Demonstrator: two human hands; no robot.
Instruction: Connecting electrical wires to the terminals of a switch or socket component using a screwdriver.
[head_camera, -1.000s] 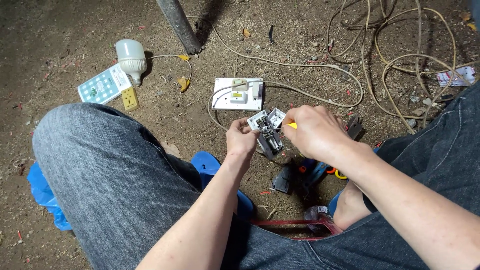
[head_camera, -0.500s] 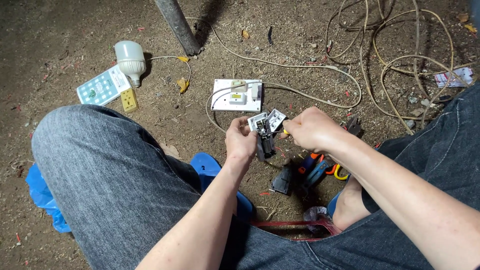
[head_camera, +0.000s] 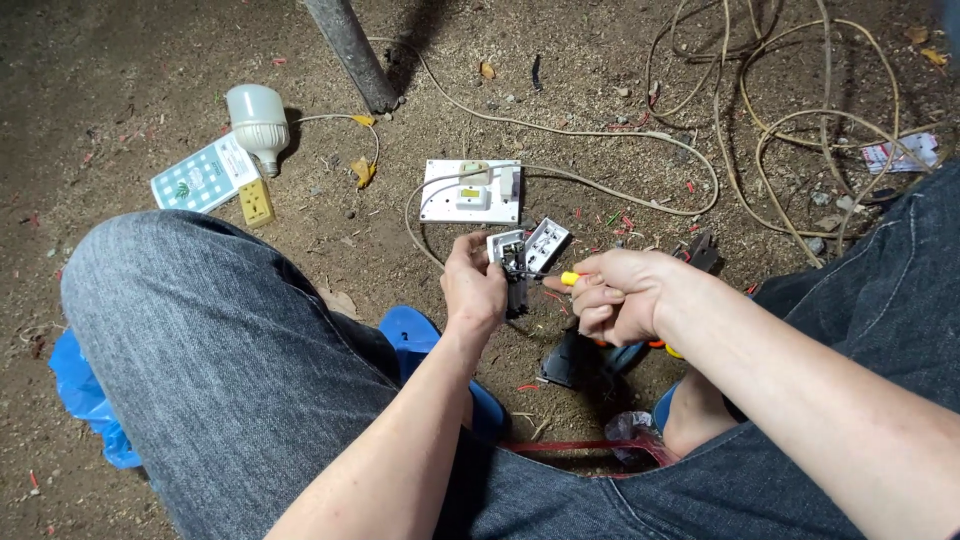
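Our one view, from the head, looking steeply down.

We see our own knees and forearms close up, both hands near the frame's middle, and the dirt ground (head_camera: 150, 60) running away toward the top edge.

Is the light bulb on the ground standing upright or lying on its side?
Lying on its side. The white bulb rests lengthwise on the dirt ground, beside a small patterned box.

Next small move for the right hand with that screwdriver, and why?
Probably ease the yellow-handled screwdriver tip a little further left into the small white switch module and seat it before turning. The right hand holds the tool level, its shaft pointing at the module, which the left hand pinches steady. Whether the tip is seated can't be told.
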